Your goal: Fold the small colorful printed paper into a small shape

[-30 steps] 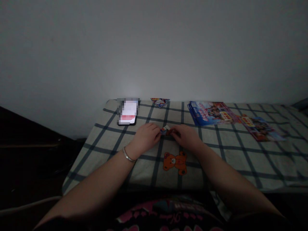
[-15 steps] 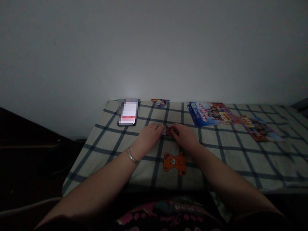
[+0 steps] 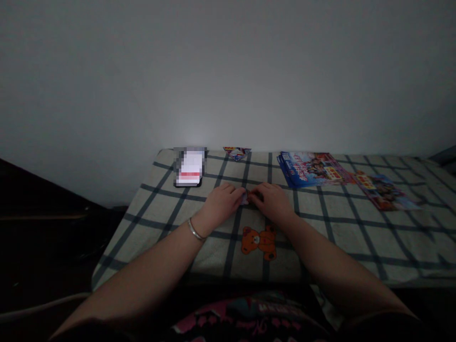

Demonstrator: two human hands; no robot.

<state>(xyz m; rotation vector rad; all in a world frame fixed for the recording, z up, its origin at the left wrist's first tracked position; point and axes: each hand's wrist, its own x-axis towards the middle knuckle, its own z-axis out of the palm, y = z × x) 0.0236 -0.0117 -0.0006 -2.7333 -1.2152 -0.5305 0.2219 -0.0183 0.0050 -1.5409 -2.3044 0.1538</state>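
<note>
My left hand (image 3: pixel 221 203) and my right hand (image 3: pixel 272 201) meet fingertip to fingertip over the checked cloth (image 3: pixel 338 223) on the table. Both pinch a small toy piece (image 3: pixel 245 196) of blue, red and white between them. It is mostly hidden by my fingers. A silver bangle (image 3: pixel 194 230) circles my left wrist. An orange bear print (image 3: pixel 260 241) lies on the cloth just below my hands.
A lit phone (image 3: pixel 190 167) lies at the back left. A small printed packet (image 3: pixel 237 152) sits at the far edge. A blue printed box (image 3: pixel 312 167) and a leaflet (image 3: pixel 386 191) lie at the back right. A plain wall stands behind; the room is dim.
My hands have closed together over the small piece, which now shows less than a second ago. Both hands shifted slightly up and away from me.
</note>
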